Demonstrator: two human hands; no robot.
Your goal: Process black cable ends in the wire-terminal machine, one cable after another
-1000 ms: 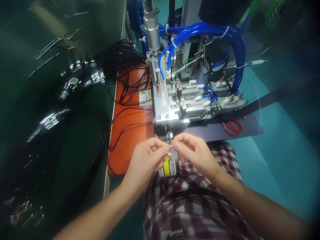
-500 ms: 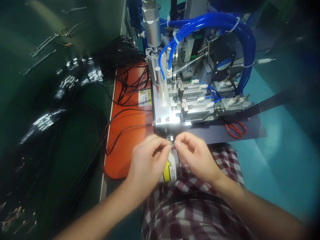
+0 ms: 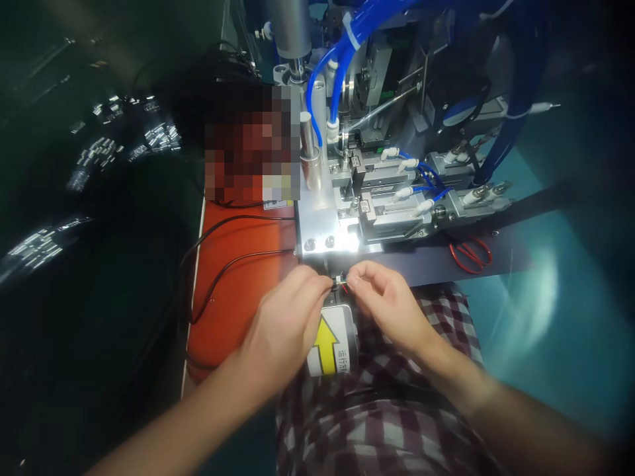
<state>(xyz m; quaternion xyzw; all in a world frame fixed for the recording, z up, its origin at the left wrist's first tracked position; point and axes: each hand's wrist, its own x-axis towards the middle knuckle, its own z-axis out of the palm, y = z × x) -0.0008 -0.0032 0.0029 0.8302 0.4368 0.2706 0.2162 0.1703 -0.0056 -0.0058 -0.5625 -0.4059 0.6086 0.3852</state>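
Observation:
At the front of the machine, my left hand is closed in a pinch on the end of a thin black cable, little of which shows. Facing it, my right hand pinches the tips of fine wires, one of them red, that span the small gap between my fingertips. A small metal part of the machine lies just under the fingers. Below that is a white label with a yellow arrow. What sits inside each pinch is mostly hidden by the fingers.
Behind my hands stands a metal machine with blue air hoses. An orange board with black cables lies left. Bundles of cables with shiny ends are further left. Red-handled scissors rest on the right.
My view has shifted closer and to the right. My fingertips have drawn slightly apart, so the fine wires, including a red one, now show between them.

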